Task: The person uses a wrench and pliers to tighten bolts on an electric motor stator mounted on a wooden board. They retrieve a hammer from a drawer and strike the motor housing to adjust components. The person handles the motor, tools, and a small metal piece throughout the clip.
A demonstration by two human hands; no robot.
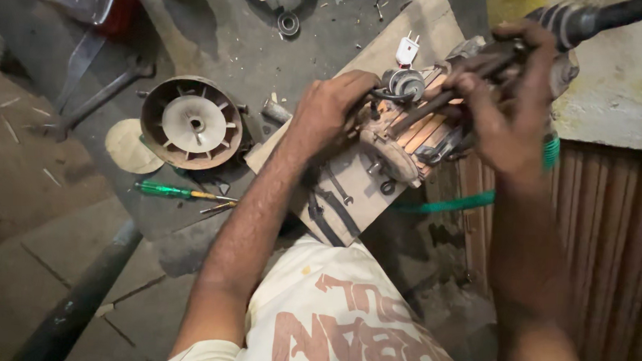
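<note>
i see a worn wooden board (382,58) serving as the surface, laid on a dark, stained concrete floor (219,34). to the right a pale, chipped wall (616,91) stands above ribbed reddish panelling (618,233). the floor is littered with chips and small scraps.

on the far right part of the surface sits an electric motor core (408,134), between both hands. its long axis runs from near left to far right, with the end carrying a metal bearing (404,82) turned toward the far left edge of the board. copper-coloured windings show in straight parallel bands inside a grimy metal housing.

my left hand (331,106) lies on the near-left end of the core, fingers curled down and clamped on it. my right hand (505,101) grips the far-right end together with dark metal rods, fingers wrapped and closed on the core. a thick black ribbed cable (590,19) leaves past this hand to the far right.

on the board near the core lie small spanners (338,188) and a white plug (407,50). left of the board stands a round, rust-brown finned end cover (191,122), with a green-handled screwdriver (175,191) just near of it. a green cord (455,203) runs below the core to the right. a dark pipe (82,293) crosses the near left floor.
</note>
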